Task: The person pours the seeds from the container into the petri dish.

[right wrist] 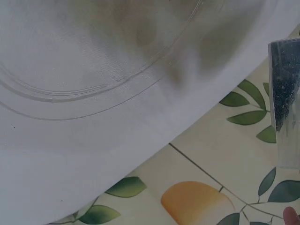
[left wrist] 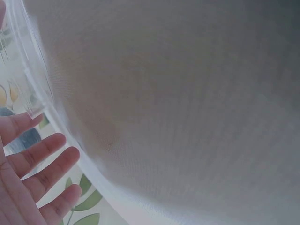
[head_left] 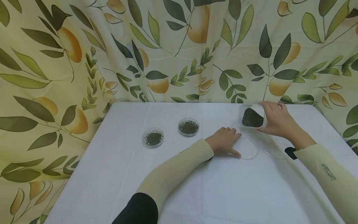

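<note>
My right hand (head_left: 279,119) grips a clear plastic box (head_left: 239,119) by its side, tilted, above the table's far right part. Dark granular material like soil (head_left: 252,118) lies heaped inside it; the right wrist view catches the box's edge (right wrist: 288,152) and one fingertip (right wrist: 290,216). Straight and spread, the fingers of my left hand (head_left: 223,140) rest by a clear petri dish (head_left: 248,158), thumb and index finger at its left rim. The left wrist view has the index fingertip against the clear rim (left wrist: 32,89). Right of that dish lies another clear round piece (head_left: 275,158).
Two petri dishes stand left of my left hand, one nearer (head_left: 153,138) and one farther back (head_left: 188,127), both holding dark grains with white specks. A white cloth covers the table (head_left: 237,193). Behind its far edge hangs a leaf-and-fruit patterned curtain (head_left: 179,71).
</note>
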### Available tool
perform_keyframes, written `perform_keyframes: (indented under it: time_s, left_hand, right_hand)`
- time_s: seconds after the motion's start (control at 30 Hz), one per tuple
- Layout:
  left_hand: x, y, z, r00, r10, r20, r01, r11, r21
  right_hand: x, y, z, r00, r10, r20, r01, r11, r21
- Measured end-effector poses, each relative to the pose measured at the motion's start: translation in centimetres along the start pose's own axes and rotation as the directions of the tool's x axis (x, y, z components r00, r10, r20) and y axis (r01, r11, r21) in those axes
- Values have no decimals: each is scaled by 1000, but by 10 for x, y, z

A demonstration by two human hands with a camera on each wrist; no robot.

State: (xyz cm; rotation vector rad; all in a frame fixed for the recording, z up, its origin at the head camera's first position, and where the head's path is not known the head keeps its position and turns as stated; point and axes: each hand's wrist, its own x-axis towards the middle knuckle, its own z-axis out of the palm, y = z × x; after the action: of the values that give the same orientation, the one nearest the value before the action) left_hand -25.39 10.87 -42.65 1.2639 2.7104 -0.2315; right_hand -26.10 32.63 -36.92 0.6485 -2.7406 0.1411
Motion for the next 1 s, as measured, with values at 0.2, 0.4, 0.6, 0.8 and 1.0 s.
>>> perform_keyframes:
  time_s: [0.2, 0.4, 0.6, 0.8, 1.0]
  left_hand:
    - [-1, 0, 0, 1000, 3, -1, -3, 1000, 4]
    - [0, 0, 0, 1000, 7, -6, -7, 1000, 12]
    - [0, -1, -1, 1000, 3, -1, -3, 1000, 14]
    - [1, -1, 1, 1000, -6, -2, 6, 1000, 12]
    - [3, -1, 3, 1000, -7, 4, 7, 1000, 9]
  right_hand:
    - [-10, -3, -4, 1000, -17, -15, 17, 1000, -11]
    - [-21, -3, -6, 999, -17, -37, 17, 1000, -17]
    - [-31, -1, -5, 995, -56, -84, 52, 998, -43]
    - [-40, -1, -6, 993, -69, -97, 64, 997, -53]
    - [-48, -4, -7, 994, -60, -90, 54, 996, -68]
